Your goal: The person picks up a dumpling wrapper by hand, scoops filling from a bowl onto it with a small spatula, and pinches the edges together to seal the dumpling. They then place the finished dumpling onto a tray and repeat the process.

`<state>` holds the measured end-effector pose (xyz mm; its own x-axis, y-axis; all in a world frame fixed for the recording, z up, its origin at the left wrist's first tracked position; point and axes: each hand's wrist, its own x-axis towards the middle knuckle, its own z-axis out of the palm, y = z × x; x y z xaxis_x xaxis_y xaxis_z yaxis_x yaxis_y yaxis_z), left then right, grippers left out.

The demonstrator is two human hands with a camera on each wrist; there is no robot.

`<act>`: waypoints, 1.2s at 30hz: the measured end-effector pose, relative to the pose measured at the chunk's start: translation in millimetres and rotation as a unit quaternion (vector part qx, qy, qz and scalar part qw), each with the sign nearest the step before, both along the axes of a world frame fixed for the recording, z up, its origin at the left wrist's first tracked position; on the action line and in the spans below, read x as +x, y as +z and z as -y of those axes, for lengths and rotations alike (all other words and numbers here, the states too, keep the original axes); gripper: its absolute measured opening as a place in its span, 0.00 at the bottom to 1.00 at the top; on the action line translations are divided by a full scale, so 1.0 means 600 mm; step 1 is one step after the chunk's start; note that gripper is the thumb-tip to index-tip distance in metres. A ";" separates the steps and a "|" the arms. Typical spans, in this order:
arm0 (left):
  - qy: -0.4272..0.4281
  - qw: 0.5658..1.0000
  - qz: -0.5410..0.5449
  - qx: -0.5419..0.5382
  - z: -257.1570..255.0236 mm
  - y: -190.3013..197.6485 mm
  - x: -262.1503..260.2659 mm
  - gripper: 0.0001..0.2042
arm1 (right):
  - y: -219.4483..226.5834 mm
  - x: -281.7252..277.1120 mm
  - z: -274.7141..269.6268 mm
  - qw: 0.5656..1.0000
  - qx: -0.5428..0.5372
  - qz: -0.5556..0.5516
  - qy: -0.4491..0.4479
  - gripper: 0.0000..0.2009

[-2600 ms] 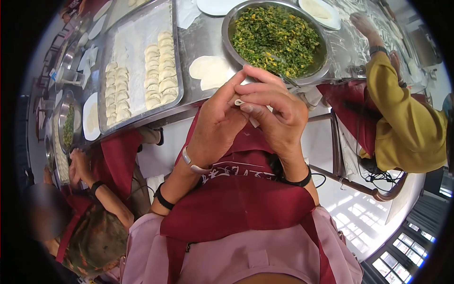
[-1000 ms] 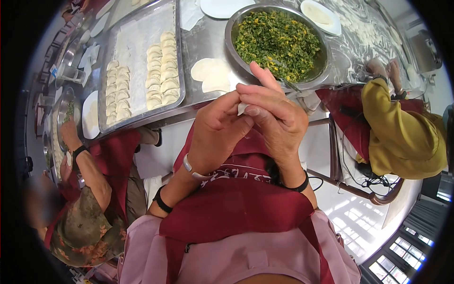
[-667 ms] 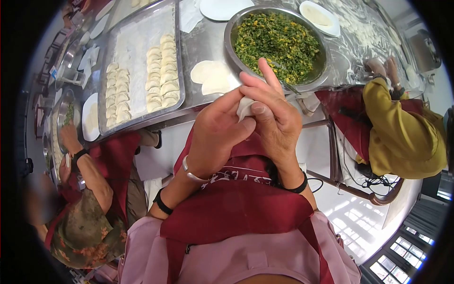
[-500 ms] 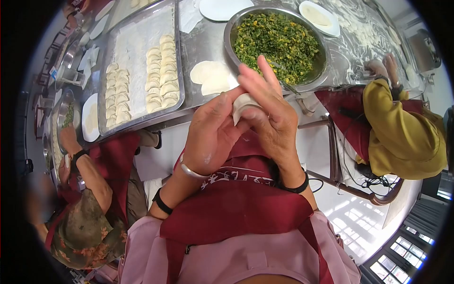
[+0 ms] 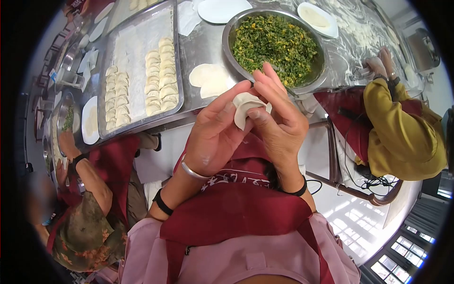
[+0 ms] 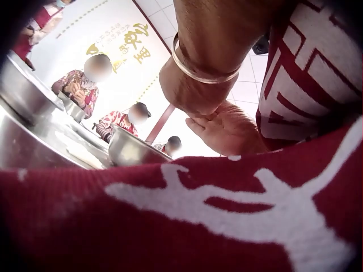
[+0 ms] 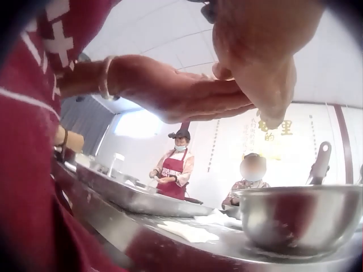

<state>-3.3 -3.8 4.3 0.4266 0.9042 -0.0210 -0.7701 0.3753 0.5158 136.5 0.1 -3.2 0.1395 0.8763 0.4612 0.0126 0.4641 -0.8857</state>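
In the head view, a pale dumpling (image 5: 242,109) with a curved, pressed rim is held between my two hands, in front of the maroon apron. My right hand (image 5: 283,122) pinches its right side, thumb on the near face and fingers extended behind. At its left edge, my left hand (image 5: 213,132) holds it with the thumb against it and long fingers reaching behind. The right wrist view shows the left hand (image 7: 170,90), with a silver bangle, stretched out below the right hand (image 7: 258,62). Part of the dumpling is hidden by the fingers.
A metal tray (image 5: 137,28) with rows of dumplings stands on the table. Dough wrappers (image 5: 210,80) lie beside a steel bowl (image 5: 227,45) of chopped green and yellow filling. White plates (image 5: 222,10) sit further back. People work at left and right.
The dumpling has come into fuller view between my hands as the fingers spread and the left thumb drew back. The person at the left has moved a hand to a bowl of filling.
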 end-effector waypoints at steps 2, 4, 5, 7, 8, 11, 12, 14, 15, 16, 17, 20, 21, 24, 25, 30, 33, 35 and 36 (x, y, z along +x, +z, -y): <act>-0.003 1.000 0.014 -0.012 0.000 -0.004 -0.003 0.23 | -0.006 -0.002 0.003 0.999 0.005 -0.043 -0.001 0.17; -0.003 1.000 0.012 -0.025 0.002 0.001 0.000 0.23 | 0.000 -0.001 0.006 0.999 0.002 -0.033 -0.016 0.14; -0.003 0.999 0.011 -0.032 0.003 0.003 0.002 0.23 | 0.002 -0.001 0.006 0.999 0.001 -0.028 -0.023 0.13; -0.004 1.000 0.010 -0.021 0.003 0.002 0.004 0.23 | -0.003 0.002 0.003 0.999 0.018 -0.007 -0.034 0.10; -0.004 1.000 0.009 -0.015 0.004 0.002 0.004 0.23 | -0.006 0.004 0.001 0.999 0.026 0.004 -0.040 0.09; -0.006 1.000 -0.004 -0.016 0.005 0.004 0.004 0.23 | -0.011 0.011 -0.006 0.997 0.065 0.026 -0.033 0.08; -0.005 1.000 -0.015 -0.016 0.006 0.004 0.003 0.25 | -0.011 0.016 -0.006 0.997 0.063 0.042 -0.021 0.08; -0.003 0.999 -0.038 -0.015 0.005 0.004 0.001 0.27 | -0.007 0.024 -0.007 0.996 0.058 0.073 0.004 0.08; -0.006 0.999 -0.045 -0.019 0.005 0.007 0.000 0.28 | -0.002 0.021 -0.005 0.999 0.024 0.044 0.006 0.08; -0.009 0.998 -0.053 -0.023 0.005 0.010 -0.003 0.28 | 0.005 0.016 -0.002 1.000 -0.010 0.015 0.008 0.08; -0.012 0.998 -0.060 -0.026 0.004 0.013 -0.005 0.28 | 0.011 0.012 -0.002 0.999 -0.043 -0.015 0.009 0.08; -0.037 0.998 -0.044 -0.021 0.004 0.014 -0.007 0.27 | 0.019 0.007 0.001 0.999 -0.034 -0.017 0.030 0.08; -0.042 0.998 -0.050 -0.022 0.004 0.011 -0.009 0.27 | 0.015 0.011 0.000 0.999 -0.013 0.008 0.040 0.08; -0.056 0.996 -0.071 -0.021 0.004 0.006 -0.014 0.26 | -0.002 0.026 -0.007 0.995 0.037 0.065 0.060 0.09; -0.060 0.995 -0.078 -0.020 0.004 0.007 -0.016 0.26 | -0.005 0.028 -0.007 0.995 0.043 0.072 0.060 0.09; -0.045 0.994 -0.069 -0.071 0.006 0.019 -0.015 0.21 | 0.001 0.034 -0.009 0.993 -0.002 0.072 0.098 0.09; -0.060 0.992 -0.069 -0.083 0.005 0.017 -0.020 0.21 | 0.018 0.030 -0.005 0.990 -0.029 0.065 0.122 0.09; -0.069 0.992 -0.076 -0.074 0.007 0.007 -0.026 0.22 | 0.020 0.037 -0.008 0.982 -0.001 0.113 0.153 0.11; -0.075 0.991 -0.081 -0.073 0.007 0.012 -0.024 0.22 | 0.018 0.043 -0.012 0.976 0.019 0.140 0.164 0.11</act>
<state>-17.6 -8.0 11.3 0.5368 0.8129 -0.2257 -0.6108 0.5591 0.5607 162.4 7.4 7.4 -0.2815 0.8346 0.4735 0.0972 0.5157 -0.8512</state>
